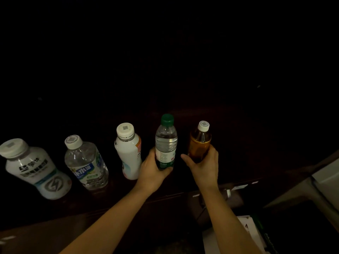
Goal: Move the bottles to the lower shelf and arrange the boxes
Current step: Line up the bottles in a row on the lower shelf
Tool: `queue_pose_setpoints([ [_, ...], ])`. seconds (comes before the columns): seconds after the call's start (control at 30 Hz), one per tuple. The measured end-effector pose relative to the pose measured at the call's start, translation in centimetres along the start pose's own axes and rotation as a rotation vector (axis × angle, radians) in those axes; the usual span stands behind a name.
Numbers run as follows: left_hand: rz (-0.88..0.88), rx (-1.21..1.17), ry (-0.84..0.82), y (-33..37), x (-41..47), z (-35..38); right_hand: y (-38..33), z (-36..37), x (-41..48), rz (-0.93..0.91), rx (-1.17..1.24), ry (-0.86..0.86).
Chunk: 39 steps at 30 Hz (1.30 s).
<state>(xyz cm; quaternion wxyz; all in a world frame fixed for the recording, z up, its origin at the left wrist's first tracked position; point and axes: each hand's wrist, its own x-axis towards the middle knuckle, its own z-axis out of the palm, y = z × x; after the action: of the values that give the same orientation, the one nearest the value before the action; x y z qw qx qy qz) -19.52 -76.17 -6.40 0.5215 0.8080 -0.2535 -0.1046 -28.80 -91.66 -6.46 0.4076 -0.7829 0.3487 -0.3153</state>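
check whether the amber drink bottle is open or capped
Capped: a white cap sits on the neck of the amber bottle. The right hand grips its lower body; the left hand grips the green-capped bottle.

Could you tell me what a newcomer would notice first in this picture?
Two hands at the centre stand out: the left hand grips a green-capped bottle and the right hand an amber bottle beside it. Left of them, three more bottles stand in a row in the dark: a slim white bottle, a clear water bottle and a large white bottle.
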Motion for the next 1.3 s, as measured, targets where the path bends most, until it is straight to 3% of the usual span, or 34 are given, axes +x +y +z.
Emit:
queue_pose_setpoints([
  [0.3, -0.107, -0.088, 0.058, 0.2, 0.4, 0.9, 0.4, 0.6, 0.8, -0.032, -0.018, 0.048],
  [0.47, -0.118, -0.077, 0.035, -0.2, 0.8, 0.7, 1.4, -0.7, 1.8, -0.017, 0.122, -0.128],
  [0.77, -0.063, 0.012, 0.028, -0.7, 1.4, 0.5, 3.2, -3.1, 4.4, -0.095, 0.077, -0.356],
  [0.97, -0.083, -0.053, 0.012, -0.8, 1.4, 0.5, 3.8, -3.7, 4.9, -0.017, 0.175, -0.405],
  [1.3, -0.096, -0.132, -0.049, -0.5, 1.3, 0.6, 4.1, -4.1, 5.2, -0.063, 0.219, -0.497],
])
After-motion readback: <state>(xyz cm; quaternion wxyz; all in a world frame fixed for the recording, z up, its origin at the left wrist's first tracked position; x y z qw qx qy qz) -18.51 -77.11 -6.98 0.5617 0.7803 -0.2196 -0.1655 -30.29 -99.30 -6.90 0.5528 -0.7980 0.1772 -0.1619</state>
